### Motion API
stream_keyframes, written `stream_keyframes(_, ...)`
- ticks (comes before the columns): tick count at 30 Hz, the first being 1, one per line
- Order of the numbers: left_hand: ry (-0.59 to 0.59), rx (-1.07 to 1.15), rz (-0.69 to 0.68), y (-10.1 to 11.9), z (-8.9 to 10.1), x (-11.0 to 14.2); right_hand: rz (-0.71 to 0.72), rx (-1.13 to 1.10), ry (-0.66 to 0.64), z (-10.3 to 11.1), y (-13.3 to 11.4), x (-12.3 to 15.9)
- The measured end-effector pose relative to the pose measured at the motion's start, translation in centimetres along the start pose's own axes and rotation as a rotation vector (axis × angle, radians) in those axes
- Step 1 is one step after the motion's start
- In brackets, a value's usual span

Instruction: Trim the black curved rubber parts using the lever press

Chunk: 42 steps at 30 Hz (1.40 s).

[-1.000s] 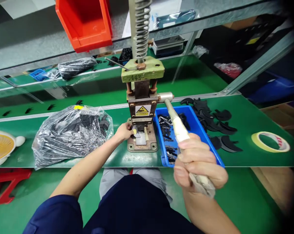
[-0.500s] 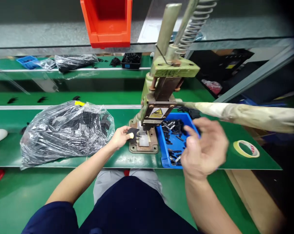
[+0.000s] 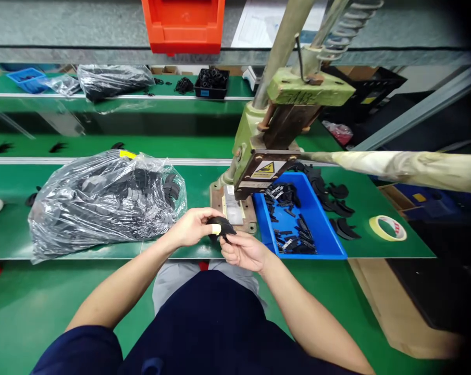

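Observation:
In front of the hand press (image 3: 264, 135), my left hand (image 3: 190, 227) grips a black curved plastic part (image 3: 222, 227). Pale yellow tape wraps the left thumb. My right hand (image 3: 246, 251) is closed at the part's lower right end, its thumb and fingertips pinching there. Whether a separate small piece sits between those fingertips is too small to tell. Just behind the part is the press base (image 3: 217, 200) with a clear block (image 3: 233, 212) on it. To the right stands a blue bin (image 3: 329, 245) of small black and metallic pieces.
A clear plastic bag (image 3: 106, 208) of black curved parts lies on the left. Loose black parts (image 3: 343, 229) and a tape roll (image 3: 387, 228) lie right of the bin. The press's wrapped lever (image 3: 407, 166) sticks out rightward. An orange bin (image 3: 184, 31) hangs above.
My right hand has come from over the blue bin to the black part and now pinches its end. The left hand still holds the part, now turned. The view has shifted slightly.

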<state>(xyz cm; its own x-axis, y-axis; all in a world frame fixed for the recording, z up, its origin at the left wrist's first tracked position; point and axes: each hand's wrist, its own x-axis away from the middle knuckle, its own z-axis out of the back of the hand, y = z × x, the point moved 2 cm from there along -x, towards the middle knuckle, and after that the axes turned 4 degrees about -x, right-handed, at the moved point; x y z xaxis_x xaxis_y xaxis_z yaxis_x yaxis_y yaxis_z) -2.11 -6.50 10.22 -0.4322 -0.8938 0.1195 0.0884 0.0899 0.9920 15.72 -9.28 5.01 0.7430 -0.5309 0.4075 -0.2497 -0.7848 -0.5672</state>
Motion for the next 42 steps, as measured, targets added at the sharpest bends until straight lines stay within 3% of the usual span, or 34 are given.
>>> stream_keyframes(4,-0.091,-0.070,0.000,0.4,0.0,0.0,-0.018,-0.077,-0.050,0.1,1.4,0.0)
stream_keyframes(7,-0.135,-0.154,-0.014,0.5,-0.2,0.1,0.022,-0.093,-0.016,-0.2,2.0,0.0)
stream_keyframes(11,-0.129,-0.266,-0.014,0.7,-0.4,0.1,0.098,-0.070,0.057,-0.7,2.4,0.2)
stream_keyframes(18,-0.038,-0.171,-0.013,0.2,-0.6,1.1,0.149,0.034,0.053,-0.3,1.5,1.0)
stream_keyframes(21,0.078,-0.427,-0.218,0.3,-0.6,2.2,0.189,0.143,0.100,-0.1,0.9,1.3)
stream_keyframes(24,0.219,-0.782,-0.613,0.8,-0.5,3.5,0.262,0.291,0.232,0.5,-0.3,2.4)
stream_keyframes(26,0.256,-0.965,-0.839,0.9,-0.4,4.3,0.325,0.415,0.360,1.6,-1.5,3.8)
stream_keyframes(28,0.270,-1.085,-0.946,0.8,-0.1,4.7,0.392,0.557,0.514,3.6,-3.4,5.5)
stream_keyframes(31,0.285,-1.149,-0.973,0.4,0.4,4.7,0.469,0.807,0.784,7.7,-6.6,7.2)
stream_keyframes(34,0.299,-1.149,-0.966,-0.1,0.7,4.3,0.470,1.108,0.986,11.8,-9.2,7.1)
stream_keyframes(38,0.328,-1.151,-0.902,-1.4,1.4,3.1,0.401,1.465,1.003,15.2,-10.4,4.9)
stream_keyframes(42,0.492,-1.026,-0.600,-3.1,4.1,-0.7,0.330,1.727,0.870,16.4,-9.8,3.4)
